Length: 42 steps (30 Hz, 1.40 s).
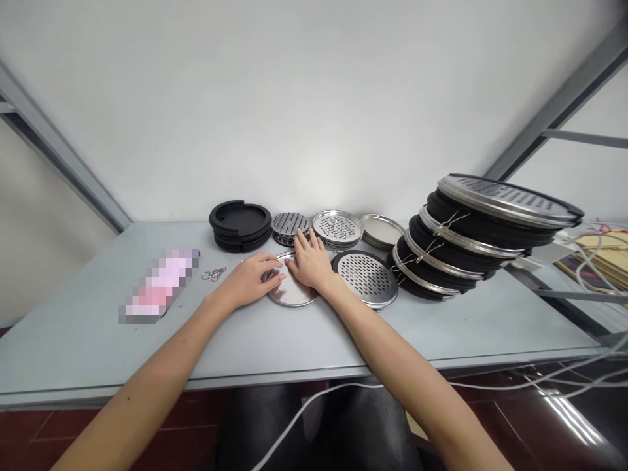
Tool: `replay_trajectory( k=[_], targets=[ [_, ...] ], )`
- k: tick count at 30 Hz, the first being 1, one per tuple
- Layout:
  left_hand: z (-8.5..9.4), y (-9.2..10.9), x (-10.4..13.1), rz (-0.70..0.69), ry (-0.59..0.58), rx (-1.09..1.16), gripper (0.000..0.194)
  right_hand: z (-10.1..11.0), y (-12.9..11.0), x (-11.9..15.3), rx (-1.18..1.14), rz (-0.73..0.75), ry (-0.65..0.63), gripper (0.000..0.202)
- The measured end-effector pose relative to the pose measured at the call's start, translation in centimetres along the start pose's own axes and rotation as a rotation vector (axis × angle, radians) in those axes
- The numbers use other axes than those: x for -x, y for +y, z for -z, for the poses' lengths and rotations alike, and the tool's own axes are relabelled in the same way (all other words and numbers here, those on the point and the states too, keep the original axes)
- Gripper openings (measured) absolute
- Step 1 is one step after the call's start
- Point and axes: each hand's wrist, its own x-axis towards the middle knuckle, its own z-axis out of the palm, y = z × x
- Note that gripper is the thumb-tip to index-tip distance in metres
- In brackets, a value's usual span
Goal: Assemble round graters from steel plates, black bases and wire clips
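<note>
A round, shiny metal plate (pixel 294 294) with a raised rim lies flat on the table before me. My left hand (pixel 251 280) rests at its left edge, fingers slightly bent and thumb apart from them. Over the plate's upper right side is my right hand (pixel 313 261), palm down with fingers stretched out, partly hiding the plate. Beyond its fingertips stands a small stack of slotted metal discs (pixel 290 222). Just right of my right wrist, a perforated metal disc with a black edge (pixel 369 278) lies on the table.
Black rings (pixel 240 226) are stacked at the back left. Perforated lids (pixel 337 227) and plain rimmed plates (pixel 383 230) lie along the wall. A tall leaning stack of black-and-metal assemblies (pixel 466 235) stands right. Small scissors (pixel 214 274) and a blurred-out phone-like object (pixel 161 284) lie left.
</note>
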Motion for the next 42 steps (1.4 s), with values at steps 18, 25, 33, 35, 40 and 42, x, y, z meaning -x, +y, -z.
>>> replay_trajectory(
  k=[18, 25, 33, 35, 40, 42],
  targets=[
    [0.0, -0.1, 0.0, 0.02, -0.011, 0.017, 0.031, 0.7, 0.3, -0.1, -0.017, -0.011, 0.125, 0.056],
    [0.0, -0.1, 0.0, 0.013, -0.01, 0.014, 0.032, 1.1, 0.9, -0.4, -0.01, 0.062, 0.2, 0.056],
    [-0.1, -0.1, 0.0, 0.02, 0.038, 0.046, 0.032, 2.4, 1.9, -0.8, -0.091, 0.112, 0.285, 0.062],
    [-0.1, -0.1, 0.0, 0.028, 0.062, 0.046, 0.032, 2.9, 2.2, -0.8, -0.11, 0.115, 0.3, 0.065],
    [0.0, -0.1, 0.0, 0.041, 0.076, 0.047, 0.031, 4.1, 2.9, -0.5, -0.227, 0.156, 0.369, 0.052],
    [0.0, -0.1, 0.0, 0.044, 0.076, 0.045, 0.031, 4.7, 3.1, -0.3, -0.314, 0.192, 0.43, 0.043]
  ],
)
